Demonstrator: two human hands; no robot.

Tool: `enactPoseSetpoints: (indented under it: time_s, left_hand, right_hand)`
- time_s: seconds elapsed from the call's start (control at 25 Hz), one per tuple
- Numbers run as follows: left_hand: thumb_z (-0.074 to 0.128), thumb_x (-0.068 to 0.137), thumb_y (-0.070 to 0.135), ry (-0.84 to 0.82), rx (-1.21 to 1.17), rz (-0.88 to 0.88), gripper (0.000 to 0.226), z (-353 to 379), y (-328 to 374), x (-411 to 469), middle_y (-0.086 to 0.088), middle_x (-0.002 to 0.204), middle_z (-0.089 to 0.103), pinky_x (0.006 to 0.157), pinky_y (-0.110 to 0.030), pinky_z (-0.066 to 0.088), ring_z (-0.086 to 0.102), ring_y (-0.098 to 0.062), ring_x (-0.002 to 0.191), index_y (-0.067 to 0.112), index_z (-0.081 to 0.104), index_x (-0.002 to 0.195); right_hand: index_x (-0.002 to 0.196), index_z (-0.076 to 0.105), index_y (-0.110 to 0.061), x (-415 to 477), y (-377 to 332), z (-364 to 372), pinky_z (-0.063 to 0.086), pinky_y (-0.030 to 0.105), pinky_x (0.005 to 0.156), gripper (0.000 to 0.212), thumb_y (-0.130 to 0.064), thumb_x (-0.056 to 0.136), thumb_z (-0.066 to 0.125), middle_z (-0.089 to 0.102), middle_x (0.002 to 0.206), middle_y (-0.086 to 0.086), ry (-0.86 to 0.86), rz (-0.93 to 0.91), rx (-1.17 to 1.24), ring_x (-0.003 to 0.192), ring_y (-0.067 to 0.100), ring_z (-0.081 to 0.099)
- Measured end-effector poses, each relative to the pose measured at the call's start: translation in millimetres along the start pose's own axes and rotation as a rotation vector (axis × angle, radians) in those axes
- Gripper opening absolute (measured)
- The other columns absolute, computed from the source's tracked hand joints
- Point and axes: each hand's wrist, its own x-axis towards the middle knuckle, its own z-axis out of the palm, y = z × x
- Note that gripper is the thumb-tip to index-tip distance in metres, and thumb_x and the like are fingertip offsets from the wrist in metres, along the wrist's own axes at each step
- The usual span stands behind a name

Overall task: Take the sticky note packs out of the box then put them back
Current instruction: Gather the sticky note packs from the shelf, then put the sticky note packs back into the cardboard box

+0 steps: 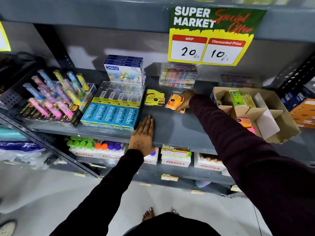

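A brown cardboard box [283, 123] with dividers sits at the right of the grey shelf [172, 132]. Inside it are green-and-yellow sticky note packs [238, 99] and pink ones [245, 124]. A stack of yellow sticky note packs [154, 97] lies on the shelf left of the box. My right hand [186, 100] is shut on an orange sticky note pack [173, 103], which rests on the shelf beside the yellow stack. My left hand [144, 133] lies flat, fingers together, on the shelf's front edge and holds nothing.
Blue pencil boxes [110, 116] and clear pen cases sit left of my left hand, with oil pastel boxes [125, 70] behind. Crayon packs [178, 75] stand at the back. A price sign [211, 36] hangs overhead. Bottles in white cartons fill the lower shelf.
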Motion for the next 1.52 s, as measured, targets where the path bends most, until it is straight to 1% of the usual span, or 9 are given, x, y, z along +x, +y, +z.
enactPoseSetpoints:
  time_s: [0.24, 0.4, 0.56, 0.72, 0.92, 1.04, 1.16, 1.36, 1.52]
  left_hand:
    - [0.063, 0.057, 0.057, -0.017, -0.037, 0.007, 0.105, -2, 2, -1, -0.028, 0.140, 0.040, 0.104, -0.050, 0.032, 0.039, -0.038, 0.129, -0.011, 0.039, 0.133]
    - [0.069, 0.061, 0.048, -0.004, -0.042, 0.010, 0.104, -4, 2, -2, -0.026, 0.147, 0.030, 0.111, -0.045, 0.025, 0.028, -0.035, 0.136, -0.008, 0.030, 0.139]
    - [0.040, 0.063, 0.063, -0.023, -0.031, -0.012, 0.104, -2, 0, -2, -0.024, 0.146, 0.032, 0.110, -0.044, 0.024, 0.030, -0.034, 0.135, -0.007, 0.031, 0.139]
    - [0.044, 0.062, 0.063, -0.045, -0.029, -0.011, 0.105, 0, 0, -1, -0.024, 0.146, 0.033, 0.109, -0.044, 0.025, 0.032, -0.035, 0.134, -0.007, 0.031, 0.139]
    - [0.075, 0.061, 0.049, -0.032, -0.002, -0.012, 0.109, -1, 0, -1, -0.023, 0.149, 0.026, 0.112, -0.042, 0.019, 0.024, -0.033, 0.138, -0.007, 0.025, 0.141]
    - [0.073, 0.065, 0.049, -0.016, 0.022, -0.001, 0.108, -1, 2, -1, -0.022, 0.151, 0.021, 0.113, -0.040, 0.014, 0.018, -0.031, 0.140, -0.005, 0.021, 0.142]
    - [0.077, 0.060, 0.045, 0.009, 0.019, 0.002, 0.109, 2, 0, -2, -0.024, 0.149, 0.027, 0.112, -0.042, 0.019, 0.025, -0.033, 0.138, -0.007, 0.026, 0.140]
    - [0.081, 0.060, 0.042, 0.001, 0.031, 0.014, 0.110, 1, 0, -2, -0.024, 0.150, 0.024, 0.113, -0.040, 0.018, 0.022, -0.032, 0.139, -0.007, 0.024, 0.141]
    - [0.080, 0.061, 0.044, 0.037, 0.078, 0.029, 0.108, 4, -1, -1, -0.025, 0.148, 0.028, 0.112, -0.043, 0.022, 0.026, -0.034, 0.137, -0.009, 0.027, 0.140]
  right_hand:
    - [0.102, 0.067, -0.005, -36, 13, 8, 0.049, 0.030, 0.080, 0.061, -0.052, 0.064, 0.076, 0.069, 0.113, 0.017, 0.093, 0.039, 0.055, 0.102, 0.031, 0.064]
    - [0.071, 0.052, -0.011, -55, 26, 1, 0.043, 0.031, 0.078, 0.050, -0.055, 0.068, 0.074, 0.065, 0.117, 0.019, 0.152, 0.099, 0.066, 0.109, 0.033, 0.060]
    - [0.098, 0.062, -0.005, -47, 26, 0, 0.045, 0.033, 0.084, 0.056, -0.050, 0.067, 0.077, 0.054, 0.131, 0.023, 0.143, 0.117, 0.077, 0.119, 0.036, 0.054]
    - [0.110, 0.062, -0.002, -45, 20, 17, 0.047, 0.034, 0.079, 0.066, -0.049, 0.066, 0.078, 0.062, 0.124, 0.020, 0.063, 0.124, 0.070, 0.105, 0.033, 0.060]
    - [0.056, 0.034, -0.016, -48, 20, 20, 0.033, 0.029, 0.072, 0.056, -0.050, 0.067, 0.077, 0.060, 0.100, 0.018, 0.086, 0.154, 0.088, 0.108, 0.033, 0.059]
    - [0.076, 0.055, -0.011, -48, 19, 19, 0.036, 0.027, 0.072, 0.041, -0.046, 0.068, 0.074, 0.066, 0.111, 0.017, 0.085, 0.156, 0.074, 0.102, 0.031, 0.060]
    - [0.088, 0.055, -0.014, -53, 17, 25, 0.044, 0.029, 0.077, 0.043, -0.048, 0.066, 0.071, 0.068, 0.113, 0.015, 0.093, 0.149, 0.043, 0.098, 0.031, 0.060]
    - [0.105, 0.069, -0.010, -82, 29, -7, 0.046, 0.036, 0.095, 0.065, -0.062, 0.066, 0.063, 0.068, 0.116, 0.019, 0.343, 0.213, 0.203, 0.111, 0.034, 0.061]
    - [0.106, 0.066, 0.003, -131, 89, -22, 0.049, 0.040, 0.092, 0.078, -0.066, 0.069, 0.062, 0.068, 0.112, 0.023, 0.522, 0.466, 0.404, 0.110, 0.038, 0.061]
